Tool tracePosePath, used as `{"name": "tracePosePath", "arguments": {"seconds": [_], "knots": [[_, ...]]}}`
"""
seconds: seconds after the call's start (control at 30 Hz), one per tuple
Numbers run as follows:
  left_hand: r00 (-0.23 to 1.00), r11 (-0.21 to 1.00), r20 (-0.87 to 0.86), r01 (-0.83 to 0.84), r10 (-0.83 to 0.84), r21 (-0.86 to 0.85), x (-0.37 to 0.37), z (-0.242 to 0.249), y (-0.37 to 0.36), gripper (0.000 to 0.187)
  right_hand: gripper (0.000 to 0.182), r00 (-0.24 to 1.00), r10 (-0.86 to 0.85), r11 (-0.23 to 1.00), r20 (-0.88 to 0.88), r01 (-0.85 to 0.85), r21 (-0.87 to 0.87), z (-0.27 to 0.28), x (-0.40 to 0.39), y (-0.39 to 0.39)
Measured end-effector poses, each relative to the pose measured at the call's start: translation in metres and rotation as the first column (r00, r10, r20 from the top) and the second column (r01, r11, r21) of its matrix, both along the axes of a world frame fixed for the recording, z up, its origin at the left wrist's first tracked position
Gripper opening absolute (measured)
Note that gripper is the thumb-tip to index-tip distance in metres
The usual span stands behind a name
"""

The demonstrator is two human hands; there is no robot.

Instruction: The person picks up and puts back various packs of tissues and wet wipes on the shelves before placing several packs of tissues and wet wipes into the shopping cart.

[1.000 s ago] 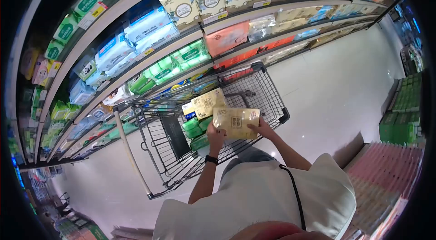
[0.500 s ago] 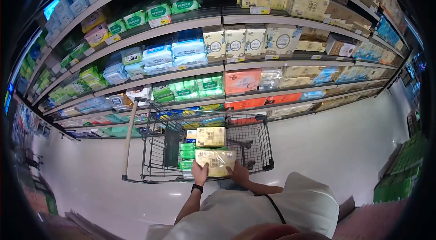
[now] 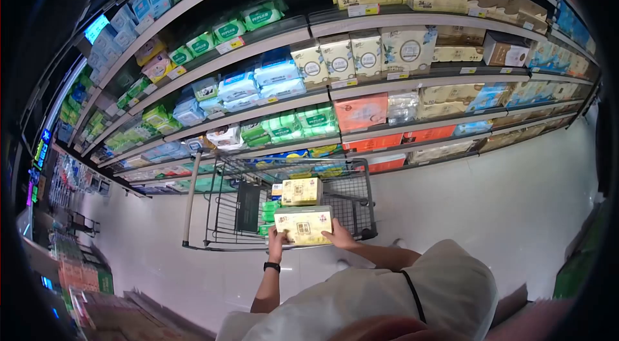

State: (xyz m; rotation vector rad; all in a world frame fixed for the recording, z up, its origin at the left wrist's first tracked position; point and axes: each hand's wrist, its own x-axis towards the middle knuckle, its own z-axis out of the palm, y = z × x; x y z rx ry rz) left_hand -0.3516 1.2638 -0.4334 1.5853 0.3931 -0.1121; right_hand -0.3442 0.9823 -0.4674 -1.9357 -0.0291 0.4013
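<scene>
A pale yellow tissue pack (image 3: 304, 227) is held between my two hands over the near side of the shopping cart (image 3: 373, 196). My left hand (image 3: 276, 243), with a black band on its wrist, grips the pack's left end. At the right end, my right hand (image 3: 339, 235) is closed on it, thumb on the top face. Behind it a second yellow pack (image 3: 302, 191) lies in the cart. Green packs (image 3: 269, 211) sit to the left of these, partly covered by the held pack.
Long shelves (image 3: 380, 82) run across the aisle beyond the cart, stocked with tissue and wipe packs such as the blue ones (image 3: 238, 85). Pale floor (image 3: 438, 205) extends to the right. Stacked goods (image 3: 84, 270) stand at the lower left.
The view has tilted and shifted. The held pack now shows its printed face more squarely, and my left hand's fingers have slid from over its front toward its left end.
</scene>
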Motion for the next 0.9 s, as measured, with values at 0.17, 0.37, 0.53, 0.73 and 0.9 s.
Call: {"name": "tracePosePath", "arguments": {"seconds": [0.17, 0.37, 0.53, 0.73, 0.9], "knots": [[0.98, 1.0, 0.201, -0.003, 0.004, -0.007, -0.034, 0.024, -0.126, 0.043, 0.053, 0.994, 0.022, 0.994, 0.111, -0.033, 0.105, 0.028, -0.004, -0.144], [0.927, 0.997, 0.374, 0.035, -0.009, -0.063, 0.022, 0.103, -0.355, 0.054, 0.054, 0.974, -0.076, 0.968, 0.213, 0.021, 0.25, 0.081, 0.049, -0.347], [0.703, 0.998, 0.708, 0.044, -0.062, 0.045, 0.147, 0.237, -0.418, 0.072, 0.046, 0.866, -0.065, 0.996, 0.495, 0.024, 0.089, 0.295, 0.194, -0.421], [0.256, 0.987, 0.955, -0.005, -0.152, 0.159, 0.298, 0.417, -0.415, 0.076, 0.038, 0.396, -0.275, 0.96, 0.876, 0.155, 0.232, 0.516, 0.296, -0.422], [0.235, 0.984, 0.971, 0.176, -0.039, -0.003, 0.403, 0.452, -0.428, 0.058, 0.036, 0.305, -0.308, 0.924, 0.901, 0.321, 0.207, 0.532, 0.385, -0.416]]}}
